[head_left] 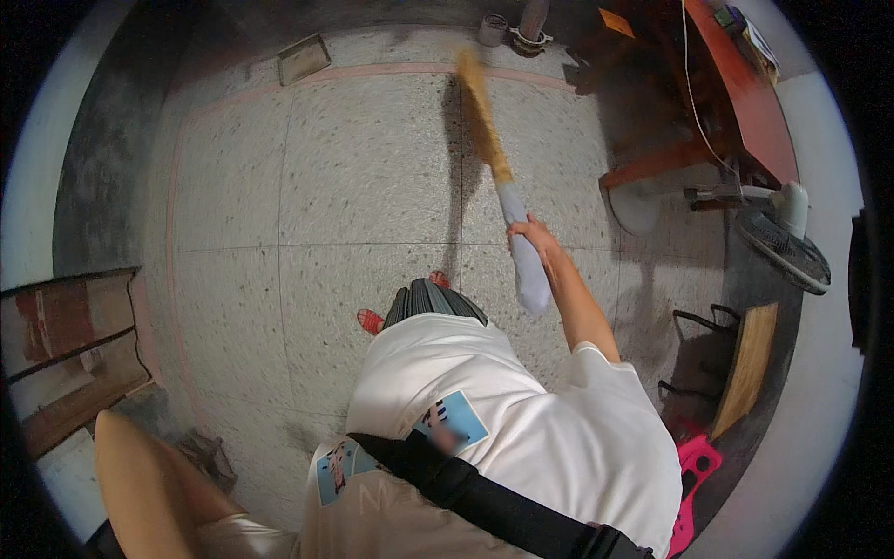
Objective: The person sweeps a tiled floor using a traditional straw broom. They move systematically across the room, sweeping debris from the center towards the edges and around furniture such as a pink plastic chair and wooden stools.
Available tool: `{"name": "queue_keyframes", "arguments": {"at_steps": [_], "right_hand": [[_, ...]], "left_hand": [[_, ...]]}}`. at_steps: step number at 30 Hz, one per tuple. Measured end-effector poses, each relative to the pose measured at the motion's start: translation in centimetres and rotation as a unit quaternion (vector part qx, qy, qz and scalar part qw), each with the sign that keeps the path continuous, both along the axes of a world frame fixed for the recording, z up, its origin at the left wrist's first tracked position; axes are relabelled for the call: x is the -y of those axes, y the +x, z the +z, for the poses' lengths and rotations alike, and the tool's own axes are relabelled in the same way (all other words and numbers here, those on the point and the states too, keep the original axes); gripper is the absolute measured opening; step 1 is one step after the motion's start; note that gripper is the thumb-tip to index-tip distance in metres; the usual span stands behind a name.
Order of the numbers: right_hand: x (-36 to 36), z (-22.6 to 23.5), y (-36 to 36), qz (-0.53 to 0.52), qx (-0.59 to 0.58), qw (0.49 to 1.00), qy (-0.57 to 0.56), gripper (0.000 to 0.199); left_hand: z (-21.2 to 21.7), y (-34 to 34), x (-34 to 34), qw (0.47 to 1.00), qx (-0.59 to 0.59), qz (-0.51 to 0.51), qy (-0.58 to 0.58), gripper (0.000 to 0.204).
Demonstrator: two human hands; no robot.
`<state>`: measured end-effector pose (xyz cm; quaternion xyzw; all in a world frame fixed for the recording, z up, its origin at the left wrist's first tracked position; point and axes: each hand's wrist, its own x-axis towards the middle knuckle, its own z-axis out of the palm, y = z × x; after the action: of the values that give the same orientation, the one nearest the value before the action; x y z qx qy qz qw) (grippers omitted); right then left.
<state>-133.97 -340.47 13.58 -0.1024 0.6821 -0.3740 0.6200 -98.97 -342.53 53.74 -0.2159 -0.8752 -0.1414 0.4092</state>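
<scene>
- The right hand point(534, 233) is closed around the pale handle of a broom point(498, 182), whose straw head points to 12 o'clock.
- The left hand is out of view.
- Open terrazzo floor point(307, 186) spreads toward 10 o'clock.
- A red table point(745, 112) and a fan point(778, 238) crowd the 2 o'clock edge.

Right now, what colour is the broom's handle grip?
Pale blue-white on the broom's handle grip, shown in the head view.
</scene>
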Motion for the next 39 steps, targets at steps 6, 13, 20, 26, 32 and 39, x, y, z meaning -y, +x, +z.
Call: {"name": "queue_keyframes", "arguments": {"at_steps": [6,13,20,26,32,39], "right_hand": [[-0.3,1.5,5.6,-0.059,0.132,0.988,0.046,0.025],[0.6,-3.4,22.9,-0.063,0.240,0.963,0.108,0.053],[6.1,-0.7,25.8,0.003,0.348,0.937,0.031,0.015],[3.8,4.2,23.0,0.031,0.293,0.955,0.038,0.013],[2.0,6.4,28.3,0.002,0.258,0.956,0.140,0.012],[-0.1,0.3,40.5,0.040,0.338,0.930,0.139,0.009]], "left_hand": [[0.6,2.8,-0.2,0.999,-0.033,0.000,-0.004,0.018],[1.2,4.9,-2.0,0.998,-0.051,0.017,-0.022,0.017],[1.1,7.5,-2.8,0.992,-0.120,0.038,-0.021,0.017],[1.4,10.9,-5.0,0.965,-0.243,0.095,-0.036,0.017],[1.2,15.0,-6.5,0.911,-0.369,0.171,-0.065,0.017],[-1.0,19.3,-7.9,0.896,-0.392,0.202,-0.055,0.017]]}}
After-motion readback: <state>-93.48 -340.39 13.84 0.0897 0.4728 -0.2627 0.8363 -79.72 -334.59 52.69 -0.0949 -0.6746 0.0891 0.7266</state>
